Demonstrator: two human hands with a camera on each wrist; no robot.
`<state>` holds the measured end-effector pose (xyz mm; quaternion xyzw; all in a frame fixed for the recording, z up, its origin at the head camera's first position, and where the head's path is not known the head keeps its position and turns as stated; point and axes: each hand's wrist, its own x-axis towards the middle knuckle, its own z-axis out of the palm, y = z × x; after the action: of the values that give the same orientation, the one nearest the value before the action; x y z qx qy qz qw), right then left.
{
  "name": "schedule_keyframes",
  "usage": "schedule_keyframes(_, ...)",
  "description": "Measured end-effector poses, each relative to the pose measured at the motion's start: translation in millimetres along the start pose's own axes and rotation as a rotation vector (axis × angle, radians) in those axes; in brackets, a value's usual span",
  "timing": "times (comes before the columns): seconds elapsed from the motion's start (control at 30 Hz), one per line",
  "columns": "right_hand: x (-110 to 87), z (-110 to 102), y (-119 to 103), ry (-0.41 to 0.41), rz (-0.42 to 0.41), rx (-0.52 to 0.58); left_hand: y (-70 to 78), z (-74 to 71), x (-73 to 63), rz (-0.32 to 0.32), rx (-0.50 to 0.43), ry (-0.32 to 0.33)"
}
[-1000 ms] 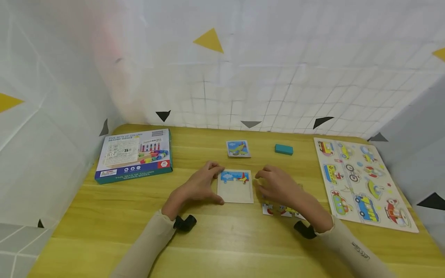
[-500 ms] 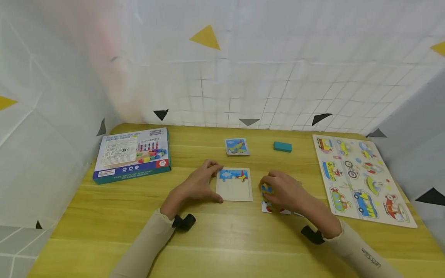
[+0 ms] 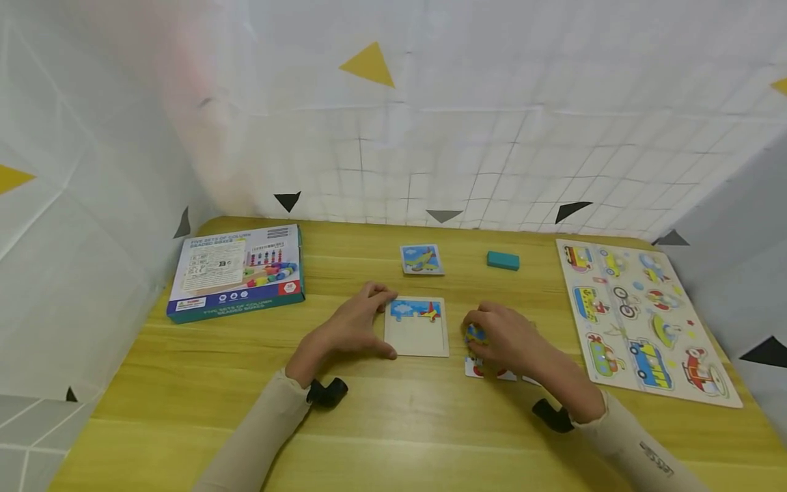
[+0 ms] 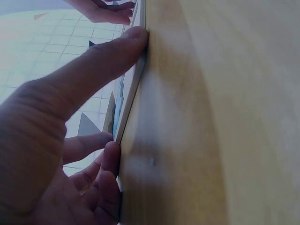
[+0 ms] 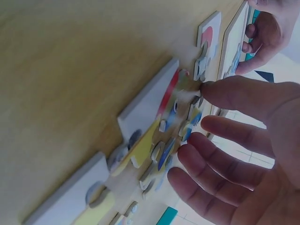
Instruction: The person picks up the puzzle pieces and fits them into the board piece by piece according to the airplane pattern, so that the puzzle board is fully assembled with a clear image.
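Note:
A square wooden puzzle tray point(image 3: 417, 342) lies mid-table, with blue sky and red-and-yellow plane pieces along its far side. My left hand point(image 3: 350, 324) holds the tray by its left edge, thumb at the near corner and fingers at the far corner. In the left wrist view, the thumb point(image 4: 108, 63) presses the tray's rim point(image 4: 131, 101). To the tray's right, my right hand point(image 3: 507, 338) pinches a blue-and-yellow puzzle piece point(image 3: 475, 333) low over the table. Several loose jigsaw pieces point(image 5: 152, 105) lie beneath and around that hand, some hidden by it.
Behind the tray is a small airplane picture card point(image 3: 421, 260), with a teal block point(image 3: 503, 260) to its right. A beaded-toy box point(image 3: 236, 273) sits at the far left. A vehicle puzzle board point(image 3: 645, 321) lies along the right side. Fabric walls stand behind the table.
My right hand has come down and slightly right from beside the tray onto the loose pieces, and its fingers have closed around one. My left hand stays on the tray.

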<state>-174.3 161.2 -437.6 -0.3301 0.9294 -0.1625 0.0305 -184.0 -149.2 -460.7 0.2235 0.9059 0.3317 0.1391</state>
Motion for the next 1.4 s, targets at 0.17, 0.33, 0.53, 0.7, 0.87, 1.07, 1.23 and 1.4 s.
schedule_keyframes(0.17, 1.3, -0.4, -0.7, -0.009, -0.001, 0.013, 0.0, -0.3, 0.2, -0.001, -0.002, 0.003)
schedule_keyframes(0.33, 4.2, -0.5, -0.8, -0.027, 0.007, 0.031, 0.1, -0.9, 0.0, 0.004, -0.008, 0.002)
schedule_keyframes(0.53, 6.8, -0.2, -1.0, -0.036, 0.009, 0.045, -1.4, -0.4, 0.6, -0.003, 0.002, 0.002)
schedule_keyframes(0.7, 6.9, 2.3, 0.1, -0.019, -0.013, 0.028, -2.5, 0.9, 1.1, 0.005, 0.007, -0.002)
schedule_keyframes(0.87, 7.4, 3.8, 1.1, -0.002, -0.032, 0.019, -1.9, 1.1, 1.0, 0.007, 0.007, 0.001)
schedule_keyframes(1.07, 7.2, 5.3, 2.4, 0.009, -0.043, 0.027, -1.7, 1.2, 0.9, 0.009, 0.008, 0.003)
schedule_keyframes(1.23, 7.7, 6.6, 3.2, 0.028, -0.068, 0.030, -1.1, 0.4, 0.5, 0.006, 0.008, 0.004)
schedule_keyframes(1.4, 8.9, 6.9, 1.5, 0.037, -0.085, 0.019, -0.7, 0.4, 0.5, 0.005, 0.003, 0.001)
